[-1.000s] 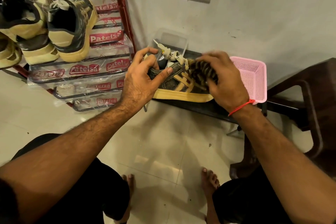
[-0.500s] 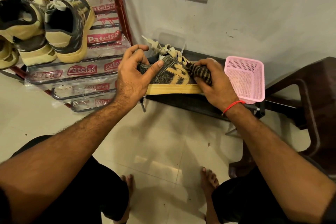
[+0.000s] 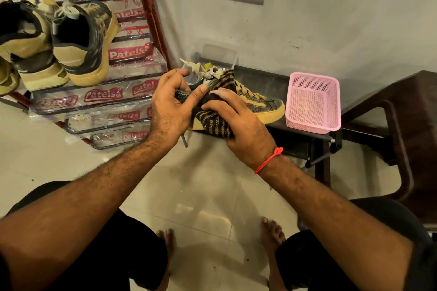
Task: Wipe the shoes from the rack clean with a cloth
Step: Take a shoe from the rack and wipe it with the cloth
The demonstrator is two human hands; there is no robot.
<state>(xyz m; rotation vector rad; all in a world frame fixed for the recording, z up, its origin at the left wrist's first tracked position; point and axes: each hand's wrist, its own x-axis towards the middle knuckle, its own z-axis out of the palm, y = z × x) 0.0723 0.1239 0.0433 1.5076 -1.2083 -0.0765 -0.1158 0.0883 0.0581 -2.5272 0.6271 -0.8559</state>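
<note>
Since half a second ago our cloth has slid from the toe end back to the heel end of the shoe, and the bare toe now shows at centre right.

Starting at upper left, the rack [image 3: 151, 19] holds two more shoes [image 3: 78, 40], heels toward us, not yet in hand. Moving to centre, our left hand [image 3: 170, 106] curls round the heel of the shoe [image 3: 262, 104], thumb laid across its side, steadying it on the dark bench [image 3: 264, 75]. Just right of it, our right hand [image 3: 238, 125] clutches the striped cloth [image 3: 212, 123], bunched and pressed against the shoe's side and sole edge. Further right, a pink basket [image 3: 312, 101] stands just beside the toe.

We judge the risks plain enough: the shoe sits near the bench's front edge, so a hard stroke toward us could drag it off if our left hand slackens. A stroke running toward the toe could knock the basket. The loose laces [image 3: 203, 71] could snag in the cloth's folds.
</note>
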